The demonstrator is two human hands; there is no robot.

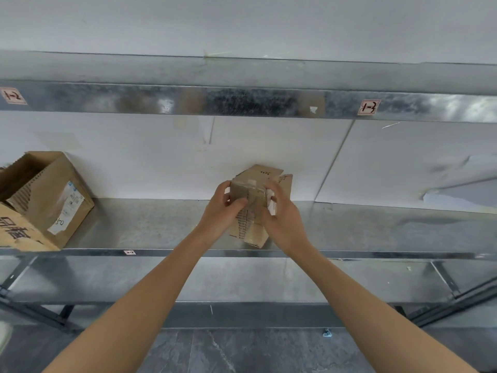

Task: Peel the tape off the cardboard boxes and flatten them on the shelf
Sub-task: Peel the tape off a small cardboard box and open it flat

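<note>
The cardboard box (248,191) sits at the shelf (148,224) between left hand (223,210) and right hand (283,220), each grip curled round it.

A small taped box (252,232) stands upright at the shelf (150,224) front.

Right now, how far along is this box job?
Done: nothing that shows; no flattened box is in view. In hand: the left hand and right hand grip a small box above the shelf, shiny tape still across its top. Left: that box, plus an open labelled box and a printed box at the left, both unflattened.
</note>
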